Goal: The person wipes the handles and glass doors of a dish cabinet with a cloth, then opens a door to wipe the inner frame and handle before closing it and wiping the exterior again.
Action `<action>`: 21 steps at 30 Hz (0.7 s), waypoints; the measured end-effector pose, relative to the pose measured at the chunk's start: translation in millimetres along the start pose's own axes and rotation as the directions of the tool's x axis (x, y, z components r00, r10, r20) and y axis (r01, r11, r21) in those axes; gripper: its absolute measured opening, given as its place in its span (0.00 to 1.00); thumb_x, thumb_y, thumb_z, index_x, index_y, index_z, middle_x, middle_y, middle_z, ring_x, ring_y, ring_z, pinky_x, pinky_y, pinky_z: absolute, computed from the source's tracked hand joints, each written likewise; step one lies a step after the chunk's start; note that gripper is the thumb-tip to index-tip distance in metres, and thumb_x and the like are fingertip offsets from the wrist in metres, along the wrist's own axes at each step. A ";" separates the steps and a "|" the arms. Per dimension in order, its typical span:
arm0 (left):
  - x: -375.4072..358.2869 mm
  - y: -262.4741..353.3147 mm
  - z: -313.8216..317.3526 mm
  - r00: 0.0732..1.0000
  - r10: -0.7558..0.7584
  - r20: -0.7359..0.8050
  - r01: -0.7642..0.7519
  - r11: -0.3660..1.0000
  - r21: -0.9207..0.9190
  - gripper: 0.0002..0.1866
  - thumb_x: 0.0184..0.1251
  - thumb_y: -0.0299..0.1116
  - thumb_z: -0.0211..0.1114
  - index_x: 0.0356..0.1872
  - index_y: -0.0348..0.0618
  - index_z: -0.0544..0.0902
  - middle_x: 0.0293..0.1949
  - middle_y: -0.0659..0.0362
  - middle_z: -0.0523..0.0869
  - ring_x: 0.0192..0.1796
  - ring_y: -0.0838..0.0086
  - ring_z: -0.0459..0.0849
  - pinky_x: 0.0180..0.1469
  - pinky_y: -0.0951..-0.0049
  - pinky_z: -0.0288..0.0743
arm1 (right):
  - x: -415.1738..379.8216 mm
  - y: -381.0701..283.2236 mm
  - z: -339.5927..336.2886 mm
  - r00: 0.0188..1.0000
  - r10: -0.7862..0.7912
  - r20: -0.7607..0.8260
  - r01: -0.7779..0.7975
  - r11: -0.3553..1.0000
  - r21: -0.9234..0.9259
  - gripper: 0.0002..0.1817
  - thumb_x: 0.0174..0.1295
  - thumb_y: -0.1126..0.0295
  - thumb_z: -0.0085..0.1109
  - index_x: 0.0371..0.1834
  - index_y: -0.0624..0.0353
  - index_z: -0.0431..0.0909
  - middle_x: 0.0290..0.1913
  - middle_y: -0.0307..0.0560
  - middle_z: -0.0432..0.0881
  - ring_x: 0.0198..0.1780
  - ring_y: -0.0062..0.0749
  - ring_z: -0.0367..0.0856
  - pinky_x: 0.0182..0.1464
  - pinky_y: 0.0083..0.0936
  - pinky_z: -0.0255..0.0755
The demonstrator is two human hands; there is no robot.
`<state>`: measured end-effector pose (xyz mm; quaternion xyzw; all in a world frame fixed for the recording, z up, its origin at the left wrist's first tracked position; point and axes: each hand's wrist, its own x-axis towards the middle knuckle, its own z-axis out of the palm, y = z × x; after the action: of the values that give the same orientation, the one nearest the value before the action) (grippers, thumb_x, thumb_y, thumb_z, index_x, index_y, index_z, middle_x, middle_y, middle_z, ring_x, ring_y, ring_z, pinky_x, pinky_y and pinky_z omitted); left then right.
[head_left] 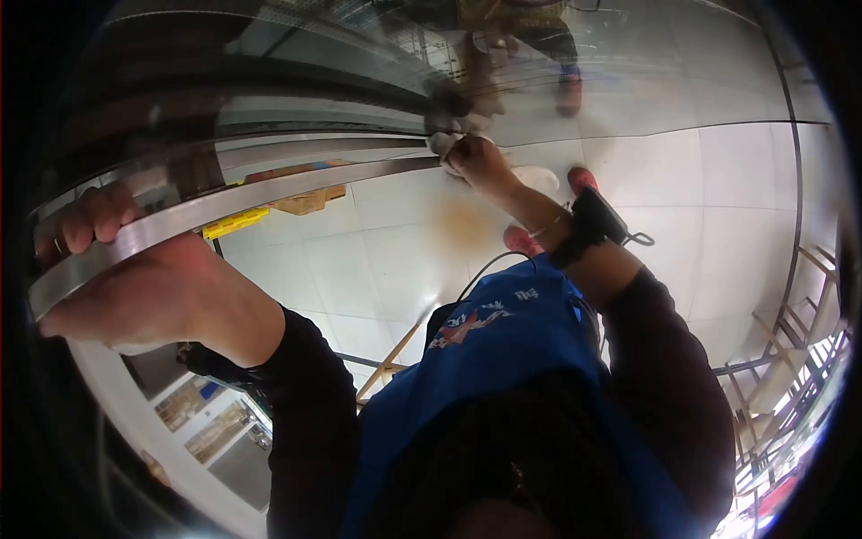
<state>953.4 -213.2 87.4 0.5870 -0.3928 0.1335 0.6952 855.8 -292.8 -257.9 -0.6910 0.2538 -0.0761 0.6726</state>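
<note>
Left hand (pixel 157 283) was curled around the near end of a long, shiny metal bar (pixel 269 191), with some fingers on one side and the palm and thumb on the other. The right hand (pixel 480 163) was at the far end of the bar, its fingers bunched together, pinching a white cloth (pixel 438 142). It was small and blurry there, so the cloth might have been some other soft white thing. The bar ran just beside a big sheet of glass (pixel 646 67), which showed the floor and a red shoe like a mirror.

This looked like the wiping step: one hand to hold on, one hand to rub. How much was clean, I could not tell. The next move seemed to call for sliding the cloth along the bar with a light, even push. The left hand covered its own end, so it would have to let go before the cloth could reach that part. Rubbing too hard could have made the cloth slip off and smear the glass.
</note>
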 end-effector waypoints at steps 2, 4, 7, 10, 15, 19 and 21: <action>-2.1 -1.2 4.0 0.999 0.008 -0.038 -0.006 0.999 0.050 0.22 0.59 0.57 0.51 0.31 0.46 0.67 0.24 0.62 0.68 0.23 0.77 0.67 0.27 0.78 0.65 | -19.0 -22.0 0.4 0.987 -0.015 -0.162 0.040 0.988 0.150 0.09 0.51 0.67 0.55 0.27 0.63 0.77 0.27 0.54 0.80 0.31 0.44 0.80 0.34 0.33 0.72; -0.5 1.9 -2.1 1.000 -0.015 0.024 0.017 0.998 -0.064 0.22 0.59 0.56 0.52 0.31 0.46 0.67 0.24 0.61 0.68 0.23 0.77 0.66 0.26 0.77 0.65 | -24.0 -16.7 1.3 0.987 -0.011 -0.162 0.044 0.978 0.203 0.10 0.54 0.67 0.54 0.32 0.64 0.75 0.26 0.53 0.78 0.30 0.41 0.79 0.34 0.33 0.71; 5.0 -5.4 -11.6 0.998 -0.013 0.063 0.018 0.996 -0.085 0.22 0.59 0.56 0.52 0.31 0.45 0.67 0.24 0.61 0.68 0.23 0.76 0.66 0.26 0.77 0.65 | -7.5 14.5 22.2 0.964 0.032 -0.263 -0.035 0.999 -0.009 0.09 0.54 0.68 0.52 0.31 0.64 0.73 0.28 0.58 0.78 0.33 0.49 0.78 0.35 0.37 0.70; 2.5 -6.1 -6.2 0.999 0.005 0.041 -0.003 0.999 -0.046 0.22 0.61 0.56 0.49 0.31 0.44 0.67 0.24 0.60 0.67 0.23 0.75 0.66 0.25 0.77 0.64 | 5.2 39.5 27.0 0.940 -0.048 -0.337 0.021 0.996 -0.084 0.09 0.55 0.68 0.50 0.31 0.64 0.72 0.29 0.61 0.78 0.34 0.55 0.77 0.35 0.42 0.70; -10.7 -3.3 12.8 0.995 0.068 -0.073 -0.057 0.987 0.149 0.24 0.63 0.58 0.45 0.32 0.44 0.68 0.23 0.60 0.67 0.21 0.74 0.65 0.24 0.76 0.63 | 14.3 59.6 26.0 0.922 0.034 -0.387 -0.106 0.980 -0.169 0.09 0.56 0.68 0.49 0.28 0.63 0.76 0.25 0.57 0.79 0.33 0.50 0.79 0.36 0.40 0.72; -6.8 -6.5 3.1 0.997 0.076 0.003 -0.075 0.992 0.106 0.23 0.63 0.58 0.44 0.32 0.45 0.68 0.23 0.60 0.67 0.22 0.73 0.65 0.24 0.76 0.64 | -12.2 9.3 10.5 0.963 -0.031 -0.269 0.042 0.998 0.036 0.07 0.54 0.70 0.55 0.32 0.62 0.74 0.31 0.56 0.80 0.35 0.50 0.79 0.37 0.37 0.72; -4.8 -4.2 1.0 0.999 0.033 -0.004 -0.033 0.998 0.051 0.23 0.63 0.58 0.45 0.32 0.45 0.68 0.23 0.60 0.67 0.22 0.73 0.66 0.24 0.76 0.65 | -16.2 -12.4 6.6 0.961 -0.105 -0.257 0.102 0.994 -0.023 0.06 0.54 0.71 0.56 0.32 0.61 0.74 0.31 0.55 0.80 0.35 0.51 0.78 0.37 0.38 0.71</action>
<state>952.6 -213.9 81.0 0.5977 -0.3974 0.1563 0.6785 847.8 -280.1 -242.6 -0.6905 0.3030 -0.1994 0.6258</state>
